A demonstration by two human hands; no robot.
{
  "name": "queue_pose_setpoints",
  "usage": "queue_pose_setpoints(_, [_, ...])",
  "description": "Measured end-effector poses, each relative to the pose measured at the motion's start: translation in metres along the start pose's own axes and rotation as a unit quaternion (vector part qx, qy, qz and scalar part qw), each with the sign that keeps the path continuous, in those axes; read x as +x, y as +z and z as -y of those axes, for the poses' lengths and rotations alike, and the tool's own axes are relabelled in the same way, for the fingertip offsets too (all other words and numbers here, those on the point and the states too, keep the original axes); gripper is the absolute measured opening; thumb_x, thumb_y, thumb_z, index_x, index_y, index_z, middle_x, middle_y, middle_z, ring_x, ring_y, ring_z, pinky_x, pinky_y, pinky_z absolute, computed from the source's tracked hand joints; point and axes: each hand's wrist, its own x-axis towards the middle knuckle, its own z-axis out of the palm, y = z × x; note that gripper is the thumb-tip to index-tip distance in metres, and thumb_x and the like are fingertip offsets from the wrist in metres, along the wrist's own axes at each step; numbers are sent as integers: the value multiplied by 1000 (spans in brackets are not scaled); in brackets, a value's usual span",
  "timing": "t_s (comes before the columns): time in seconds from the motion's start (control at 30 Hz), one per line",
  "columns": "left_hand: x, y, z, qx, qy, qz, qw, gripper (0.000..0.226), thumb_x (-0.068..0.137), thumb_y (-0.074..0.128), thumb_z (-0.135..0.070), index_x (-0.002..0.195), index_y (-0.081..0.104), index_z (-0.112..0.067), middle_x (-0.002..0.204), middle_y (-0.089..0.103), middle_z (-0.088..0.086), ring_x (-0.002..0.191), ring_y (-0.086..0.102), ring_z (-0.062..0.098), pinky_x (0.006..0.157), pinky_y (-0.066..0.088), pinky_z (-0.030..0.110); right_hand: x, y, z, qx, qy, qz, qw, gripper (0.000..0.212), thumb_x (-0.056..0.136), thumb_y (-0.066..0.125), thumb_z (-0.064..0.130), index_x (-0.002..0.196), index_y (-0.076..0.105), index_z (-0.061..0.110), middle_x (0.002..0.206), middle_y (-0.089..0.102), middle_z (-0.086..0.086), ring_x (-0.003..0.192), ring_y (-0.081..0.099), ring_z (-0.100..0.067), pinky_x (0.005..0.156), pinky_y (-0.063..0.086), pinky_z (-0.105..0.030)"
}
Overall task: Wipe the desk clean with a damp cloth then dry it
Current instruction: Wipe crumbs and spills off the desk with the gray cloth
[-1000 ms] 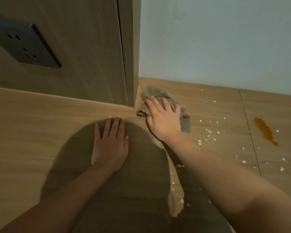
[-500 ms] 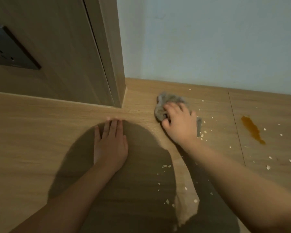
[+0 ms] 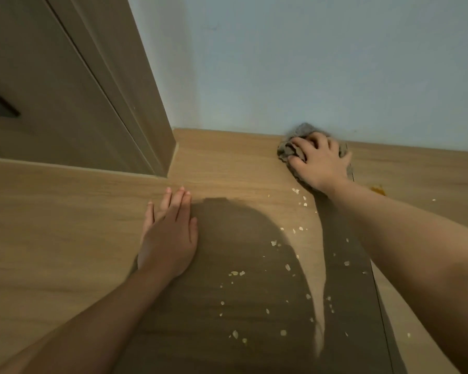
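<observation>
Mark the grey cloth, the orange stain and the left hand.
grey cloth (image 3: pixel 285 151), head view, its bunched left edge.
orange stain (image 3: pixel 377 189), head view, middle of the visible patch.
left hand (image 3: pixel 170 238), head view, back of the hand.

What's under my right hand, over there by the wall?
A bunched gray cloth, gripped by the right hand, lying on the desk against the wall. The desk surface beneath the cloth is covered, so nothing there can be seen.
</observation>
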Motion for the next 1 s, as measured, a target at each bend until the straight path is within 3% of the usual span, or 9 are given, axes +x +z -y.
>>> queue_pose_setpoints(0.1, [0,-2,-2,1,-7,1,1000,52,98,27,-30,146,24,-11,155,20,3,144,8,18,115,6,42,-20,5,6,-4,-45,-3,999,44,91,39,50,134,39,42,143,34,2,133,21,-21,106,13,-53])
queue_pose_setpoints(0.27, [2,-3,-3,-7,-17,13,1000,54,98,25,-31,148,17,-15,157,11,-1,144,0,14,116,2,40,-105,3,19,103,-277,7,955,28,87,46,39,105,65,29,107,62,4,109,50,-20,91,33,-39])
queue_pose_setpoints(0.37, [2,-3,-3,-5,-17,11,1000,53,98,23,-32,148,16,-15,157,10,-2,144,-1,13,116,1,40,-85,-15,11,174,-209,-89,958,12,83,43,29,73,49,31,76,51,8,80,48,-21,73,35,-35])
queue_pose_setpoints(0.43, [1,-3,-4,-1,-15,10,1000,53,98,20,-33,148,15,-15,157,9,-2,144,-1,14,116,1,40,-45,-18,-3,139,-100,-89,981,22,92,43,33,106,59,25,116,54,-3,110,43,-25,96,32,-45])
queue_pose_setpoints(0.53, [0,-3,-2,4,-17,11,1000,54,98,19,-33,148,15,-15,157,9,-2,144,-1,14,116,1,40,-11,-1,-9,31,-31,-4,999,46,93,38,49,137,38,36,154,19,4,139,14,-23,108,13,-53])
queue_pose_setpoints(0.67, [1,-3,-1,10,-15,27,999,54,98,16,-35,149,10,-16,157,5,-3,143,-4,12,116,0,40,-60,9,15,5,-134,0,991,43,93,41,45,135,40,37,153,24,6,138,18,-20,109,12,-51])
queue_pose_setpoints(0.8, [2,-3,-1,22,-14,35,999,59,97,15,-43,149,7,-16,157,3,-1,143,-5,15,116,0,42,-133,4,35,155,-250,30,955,30,88,56,23,117,61,27,125,58,7,119,45,-12,104,28,-36])
queue_pose_setpoints(0.87, [1,-2,-2,37,-15,47,998,62,96,15,-47,149,3,-17,157,-1,0,143,-7,16,116,-2,43,-131,-6,27,178,-214,6,960,33,88,55,20,120,59,23,123,59,5,118,47,-12,104,27,-32])
queue_pose_setpoints(1.0, [2,-1,-3,66,-24,65,995,63,96,10,-49,148,-5,-19,156,-10,-2,142,-13,16,114,-6,46,-78,-23,-36,97,-5,-61,993,39,93,46,26,131,50,18,146,39,0,135,29,-20,112,17,-45])
